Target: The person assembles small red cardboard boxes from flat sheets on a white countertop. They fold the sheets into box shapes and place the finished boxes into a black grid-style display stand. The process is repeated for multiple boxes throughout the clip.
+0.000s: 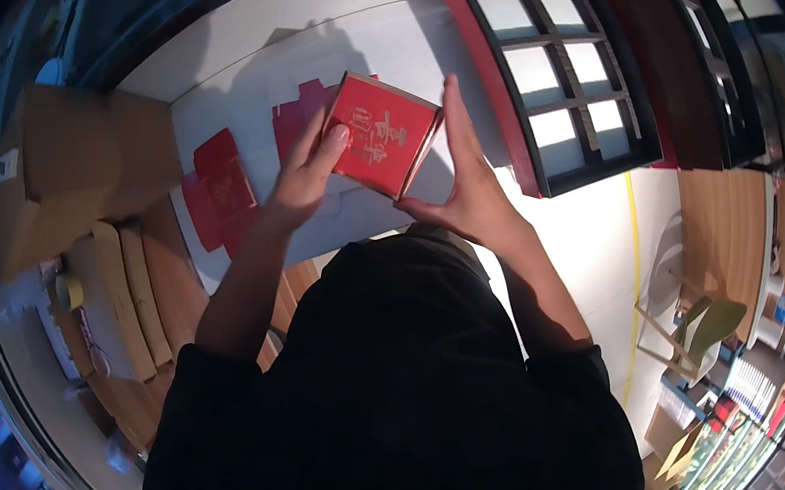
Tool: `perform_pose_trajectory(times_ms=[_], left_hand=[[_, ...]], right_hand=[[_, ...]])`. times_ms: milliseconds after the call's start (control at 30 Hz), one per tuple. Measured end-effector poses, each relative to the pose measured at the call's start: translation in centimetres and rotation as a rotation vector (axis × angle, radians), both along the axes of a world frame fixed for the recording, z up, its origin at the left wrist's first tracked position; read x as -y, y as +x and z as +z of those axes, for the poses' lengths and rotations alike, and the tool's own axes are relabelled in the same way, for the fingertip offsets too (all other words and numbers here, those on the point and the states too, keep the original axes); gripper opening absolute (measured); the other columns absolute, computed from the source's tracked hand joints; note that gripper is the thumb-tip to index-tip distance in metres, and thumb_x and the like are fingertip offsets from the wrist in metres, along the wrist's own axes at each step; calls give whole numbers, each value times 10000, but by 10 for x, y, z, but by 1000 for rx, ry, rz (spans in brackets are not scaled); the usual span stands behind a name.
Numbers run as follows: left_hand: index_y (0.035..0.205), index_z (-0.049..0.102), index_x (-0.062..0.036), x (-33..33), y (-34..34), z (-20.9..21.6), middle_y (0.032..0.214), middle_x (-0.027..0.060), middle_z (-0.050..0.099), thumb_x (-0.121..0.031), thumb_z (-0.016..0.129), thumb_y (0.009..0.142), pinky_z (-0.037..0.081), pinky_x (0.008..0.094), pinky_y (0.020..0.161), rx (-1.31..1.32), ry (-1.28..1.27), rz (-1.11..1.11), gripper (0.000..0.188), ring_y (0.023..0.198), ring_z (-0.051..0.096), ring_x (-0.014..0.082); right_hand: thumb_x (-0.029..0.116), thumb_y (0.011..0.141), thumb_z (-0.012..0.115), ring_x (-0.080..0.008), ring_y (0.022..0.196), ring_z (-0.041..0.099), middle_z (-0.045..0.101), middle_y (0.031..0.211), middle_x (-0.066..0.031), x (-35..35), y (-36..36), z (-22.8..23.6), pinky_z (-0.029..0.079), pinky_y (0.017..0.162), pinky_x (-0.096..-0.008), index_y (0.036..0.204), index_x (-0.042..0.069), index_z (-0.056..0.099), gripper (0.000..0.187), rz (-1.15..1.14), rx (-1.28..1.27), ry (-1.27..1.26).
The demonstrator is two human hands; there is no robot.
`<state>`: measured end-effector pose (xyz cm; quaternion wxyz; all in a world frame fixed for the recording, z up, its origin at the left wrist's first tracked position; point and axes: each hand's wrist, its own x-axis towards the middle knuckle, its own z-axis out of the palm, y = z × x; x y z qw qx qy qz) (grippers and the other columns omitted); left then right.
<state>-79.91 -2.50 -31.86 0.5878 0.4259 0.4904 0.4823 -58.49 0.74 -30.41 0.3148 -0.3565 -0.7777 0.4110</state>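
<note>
Our left hand point(300, 178) and right hand point(464, 190) grip the red box point(379, 134) between them, above the counter point(554, 227); we should press its sides evenly, keeping corners square.

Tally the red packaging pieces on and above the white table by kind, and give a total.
Folded red box held between the left hand and right hand: 1
Flat unfolded red box blanks on the white table: 2
Large red tray with a black divider grid: 1
Total: 4
</note>
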Motion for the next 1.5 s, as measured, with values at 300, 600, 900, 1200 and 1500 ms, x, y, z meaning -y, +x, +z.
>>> perform_pose_trajectory(times_ms=[300,600,900,1200,1500], left_hand=[[1333,291,19,56,47,-95,1183,143,493,-271,506,923,415,327,914,63,-299,117,546,1072,510,203],[1127,548,-18,93,7,-116,1044,156,617,-260,557,877,459,320,830,-248,-456,-83,348,944,595,240],[939,571,-13,149,-24,-127,850,127,604,-225,540,867,466,325,710,-615,-301,12,225,777,588,224],[858,570,3,213,-42,-114,763,123,583,-282,480,921,446,333,688,-480,-658,-116,306,736,568,199],[864,555,-14,337,-97,-231,751,155,539,-251,397,948,435,365,654,-746,-469,-201,297,736,572,259]], right_hand=[[134,828,656,-164,920,591,556,1142,-114,24,-16,-90,517,758,-292,1355,20,340,625,-423,-463,-1000],[182,779,724,-240,1031,548,466,1198,-206,-41,4,-134,490,836,-310,1338,-53,279,752,-384,-303,-621],[273,873,596,-111,707,568,625,753,-50,67,48,-113,468,675,-265,923,10,620,268,-278,347,-805],[253,839,647,-147,545,520,567,606,-81,144,119,-89,429,528,-300,730,12,610,267,-287,501,-733],[328,853,591,-157,690,594,638,742,-92,165,155,-85,473,649,-305,893,24,642,311,-217,534,-1043]])
